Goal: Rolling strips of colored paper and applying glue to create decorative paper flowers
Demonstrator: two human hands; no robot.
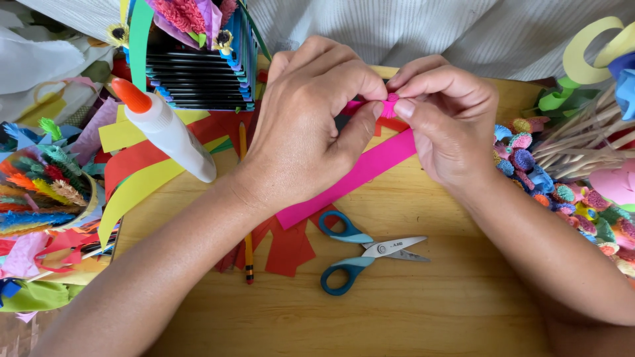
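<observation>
Both hands meet at the upper middle of the head view, over a wooden counter [410, 311]. At the far left edge a round open container [84, 198] holds fringed paper rolls in green, orange, red and blue, too tightly packed to count. At the top, left of centre, a box-like stand of stacked dark strips edged in blue [198, 76] carries pink and purple paper blooms on top.

Left hand [311, 125], fingers curled and pressed together, pinches with thumb and forefinger a small rolled coil of bright pink paper [390, 106]; right hand [450, 119] pinches the same coil from the other side, fingertips nearly touching those of the left. From the coil a long flat strip of bright pink paper [350, 182] runs down and left, passing under the left hand and ending near the middle of the frame.

One pair of blue-handled scissors [360, 251] lies slightly parted on the counter below the hands. One white glue bottle with an orange cap [169, 132] leans at the upper left. One yellow pencil [246, 211] lies upright in the frame beside red paper scraps [288, 248]. Yellow and red paper strips [142, 175] lie under the bottle. Along the right edge sits a cluster of many small multicoloured fringed paper coils [562, 198], beside a bundle of wooden sticks [589, 139].
</observation>
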